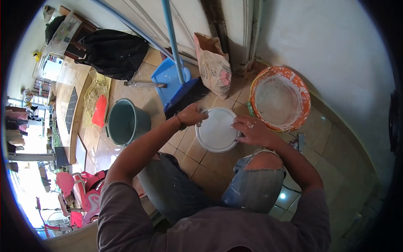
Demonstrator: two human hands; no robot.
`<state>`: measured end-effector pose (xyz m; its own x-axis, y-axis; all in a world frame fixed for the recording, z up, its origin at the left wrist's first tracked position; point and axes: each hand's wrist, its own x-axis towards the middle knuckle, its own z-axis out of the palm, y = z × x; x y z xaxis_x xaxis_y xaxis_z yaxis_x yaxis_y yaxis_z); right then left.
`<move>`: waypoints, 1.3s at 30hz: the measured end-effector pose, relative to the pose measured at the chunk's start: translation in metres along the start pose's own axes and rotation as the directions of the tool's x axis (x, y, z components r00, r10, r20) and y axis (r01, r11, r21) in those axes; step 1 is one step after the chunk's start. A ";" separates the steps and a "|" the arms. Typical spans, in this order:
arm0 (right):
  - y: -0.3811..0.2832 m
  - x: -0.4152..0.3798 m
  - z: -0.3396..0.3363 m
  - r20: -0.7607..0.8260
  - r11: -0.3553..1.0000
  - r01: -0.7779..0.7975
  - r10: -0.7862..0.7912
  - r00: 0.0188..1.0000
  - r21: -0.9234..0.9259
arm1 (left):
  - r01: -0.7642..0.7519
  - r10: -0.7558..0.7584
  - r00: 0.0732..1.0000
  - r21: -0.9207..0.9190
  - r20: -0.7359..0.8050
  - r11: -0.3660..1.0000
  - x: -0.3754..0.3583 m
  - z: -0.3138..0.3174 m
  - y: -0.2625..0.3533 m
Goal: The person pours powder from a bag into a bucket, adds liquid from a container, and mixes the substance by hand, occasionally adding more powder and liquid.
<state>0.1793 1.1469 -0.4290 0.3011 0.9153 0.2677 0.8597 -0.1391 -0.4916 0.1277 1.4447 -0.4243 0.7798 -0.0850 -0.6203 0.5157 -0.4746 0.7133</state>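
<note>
A round white lid, seen from above, lies between my knees; whether a bucket is under it I cannot make out. My left hand is closed at its left rim, with thumb and fingers pinched together. On the right side, my right hand has its fingers bent over the rim, with white smears on the fingers. Just beyond my right hand stands an orange basin, its rim and inside coated with white paste. A blue broom head rests on the floor near my left hand.
A green-grey bucket stands at the left. Behind are a blue dustpan, an open paper sack and a black cloth. A metal tool lies by my right forearm. The white wall bounds the right side.
</note>
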 end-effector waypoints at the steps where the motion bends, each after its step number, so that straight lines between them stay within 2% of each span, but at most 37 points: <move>1: 0.000 0.005 0.001 0.009 1.000 0.011 -0.011 1.000 -0.005 | -0.005 0.004 1.000 -0.011 -0.010 1.000 0.012 -0.004 -0.013; 3: 0.002 0.017 0.004 0.003 0.997 -0.068 0.068 0.998 0.024 | 0.048 0.018 0.983 0.351 -0.183 0.935 0.031 -0.006 -0.022; 4: 0.001 0.023 0.003 0.016 0.998 -0.052 0.052 0.999 0.017 | 0.048 0.020 0.980 0.335 -0.197 0.941 0.032 -0.006 -0.019; 6: 0.001 0.041 0.002 0.082 0.989 -0.130 0.135 0.987 -0.073 | 0.229 -0.212 0.962 0.084 -0.170 0.970 0.031 -0.008 -0.014; 7: 0.002 0.050 0.004 0.087 0.991 -0.112 0.118 0.989 -0.077 | 0.229 -0.213 0.960 0.072 -0.184 0.971 0.035 -0.005 -0.026; 8: 0.006 0.058 0.009 0.093 0.991 -0.107 0.114 0.989 -0.078 | 0.210 -0.243 0.966 -0.290 -0.083 0.934 0.043 0.003 -0.049; 9: 0.008 0.064 0.015 0.101 0.992 -0.105 0.112 0.989 -0.076 | 0.199 -0.233 0.972 -0.613 0.025 0.764 0.044 0.014 -0.064; 10: 0.009 0.072 0.020 0.106 0.993 -0.093 0.101 0.989 -0.074 | 0.195 -0.236 0.972 -0.620 0.017 0.760 0.039 0.023 -0.069; 12: 0.010 0.087 0.029 0.125 0.987 -0.080 0.098 0.987 -0.136 | -0.061 -0.131 0.976 -0.803 -0.171 0.592 0.032 0.046 -0.076; 13: 0.011 0.094 0.035 0.136 0.988 -0.071 0.090 0.987 -0.136 | -0.058 -0.163 0.971 -0.835 -0.174 0.547 0.029 0.053 -0.077; 14: 0.011 0.101 0.042 0.108 0.992 -0.040 0.054 0.993 -0.124 | -0.061 -0.169 0.970 -0.843 -0.178 0.535 0.030 0.060 -0.088; 16: 0.009 0.112 0.050 0.096 0.994 0.010 0.000 0.995 -0.108 | -0.157 -0.186 0.932 -0.809 -0.311 0.566 0.029 0.073 -0.107; 17: 0.006 0.118 0.051 0.100 0.994 0.024 -0.013 0.995 -0.111 | -0.162 -0.196 0.928 -0.816 -0.318 0.555 0.027 0.079 -0.114; 19: 0.006 0.126 0.052 0.110 0.993 0.047 -0.035 0.993 -0.112 | -0.088 -0.327 0.902 -0.862 -0.281 0.499 0.022 0.087 -0.118; 22: 0.007 0.133 0.049 0.074 0.993 0.077 -0.071 0.995 -0.086 | -0.137 -0.405 0.845 -0.874 -0.348 0.466 0.013 0.099 -0.110; 23: 0.006 0.134 0.046 0.020 0.994 0.096 -0.095 0.995 -0.049 | -0.134 -0.407 0.845 -0.874 -0.348 0.468 0.012 0.098 -0.109; 25: 0.002 0.131 0.032 -0.040 0.995 0.100 -0.100 0.994 -0.014 | -0.145 -0.364 0.827 -0.788 -0.429 0.599 0.011 0.099 -0.108; 26: -0.002 0.129 0.019 0.003 0.996 0.047 -0.048 0.999 0.077 | -0.138 -0.361 0.832 -0.787 -0.421 0.601 0.013 0.102 -0.113; 27: -0.004 0.126 0.005 0.046 0.987 -0.007 0.000 0.999 0.163 | -0.150 -0.281 0.820 -0.660 -0.499 0.736 0.015 0.101 -0.119; 28: -0.005 0.119 -0.009 0.044 0.987 -0.017 0.010 0.999 0.161 | -0.158 -0.189 0.806 -0.512 -0.561 0.845 0.017 0.102 -0.123; 29: -0.004 0.107 -0.025 0.084 0.970 -0.021 0.000 0.996 0.244 | -0.185 -0.217 0.809 -0.588 -0.546 0.787 0.019 0.101 -0.121; 30: -0.006 0.094 -0.039 0.122 0.945 -0.029 -0.012 0.993 0.325 | -0.179 -0.216 0.815 -0.588 -0.537 0.789 0.019 0.097 -0.117; 32: -0.017 0.066 -0.064 0.267 0.776 -0.294 0.167 0.949 0.558 | -0.111 -0.447 0.851 -0.925 -0.277 0.363 0.020 0.086 -0.110; 34: -0.022 0.037 -0.084 0.279 0.712 -0.387 0.271 0.921 0.585 | -0.044 -0.464 0.850 -0.913 -0.248 0.406 0.034 0.074 -0.116; 35: -0.025 0.023 -0.095 0.281 0.709 -0.401 0.287 0.916 0.581 | -0.011 -0.461 0.848 -0.879 -0.261 0.476 0.035 0.064 -0.110; 37: -0.033 -0.008 -0.113 0.302 0.720 -0.541 0.449 0.841 0.435 | 0.066 -0.451 0.847 -0.786 -0.282 0.615 0.036 0.047 -0.093; 38: -0.035 -0.027 -0.115 0.301 0.711 -0.559 0.472 0.829 0.426 | 0.106 -0.442 0.848 -0.725 -0.291 0.681 0.037 0.038 -0.083; 39: -0.038 -0.046 -0.116 0.312 0.608 -0.650 0.575 0.756 0.455 | 0.132 -0.422 0.861 -0.676 -0.284 0.725 0.042 0.030 -0.079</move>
<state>0.1805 1.0658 -0.3262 0.5934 0.7300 -0.3390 0.1392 -0.5079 -0.8501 0.1086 1.4526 -0.5165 0.5545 0.3761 -0.7423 0.7170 0.2369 0.6556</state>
